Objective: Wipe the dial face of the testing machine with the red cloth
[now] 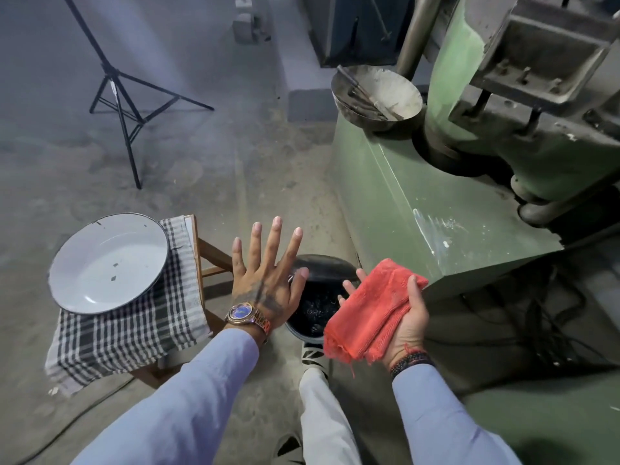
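Note:
A folded red cloth [367, 310] lies across my right hand [407, 317], thumb pressed on its top edge, low in the head view just in front of the green testing machine [419, 203]. My left hand [268, 273] hovers flat with fingers spread wide and holds nothing; a watch is on its wrist. The machine's base and column fill the right side. No dial face shows in this view.
A white enamel plate [107, 263] rests on a checked cloth [134, 333] over a wooden stool at left. A dark bucket [318, 303] stands on the floor between my hands. A metal bowl [377, 95] with tools sits on the machine. A black tripod [124, 92] stands behind.

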Action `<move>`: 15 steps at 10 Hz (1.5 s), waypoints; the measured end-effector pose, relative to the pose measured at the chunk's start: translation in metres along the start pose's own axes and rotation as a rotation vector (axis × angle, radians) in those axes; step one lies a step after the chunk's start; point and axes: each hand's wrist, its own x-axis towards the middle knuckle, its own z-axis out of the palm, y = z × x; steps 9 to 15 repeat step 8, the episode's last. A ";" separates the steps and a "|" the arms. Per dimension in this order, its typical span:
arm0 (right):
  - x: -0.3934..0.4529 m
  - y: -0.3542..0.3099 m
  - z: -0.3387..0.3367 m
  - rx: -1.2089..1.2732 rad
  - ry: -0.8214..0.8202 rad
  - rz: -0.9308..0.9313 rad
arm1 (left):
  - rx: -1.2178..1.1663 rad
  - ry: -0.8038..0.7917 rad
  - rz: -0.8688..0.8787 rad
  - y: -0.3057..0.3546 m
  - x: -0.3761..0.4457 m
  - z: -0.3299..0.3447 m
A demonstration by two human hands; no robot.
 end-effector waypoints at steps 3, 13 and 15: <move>0.033 0.048 -0.049 -0.144 0.609 0.170 | 0.047 -0.019 0.029 -0.012 0.019 0.053; 0.089 0.056 -0.030 -0.363 0.686 0.112 | 0.067 -0.043 0.072 -0.012 0.062 0.057; 0.089 0.056 -0.030 -0.363 0.686 0.112 | 0.067 -0.043 0.072 -0.012 0.062 0.057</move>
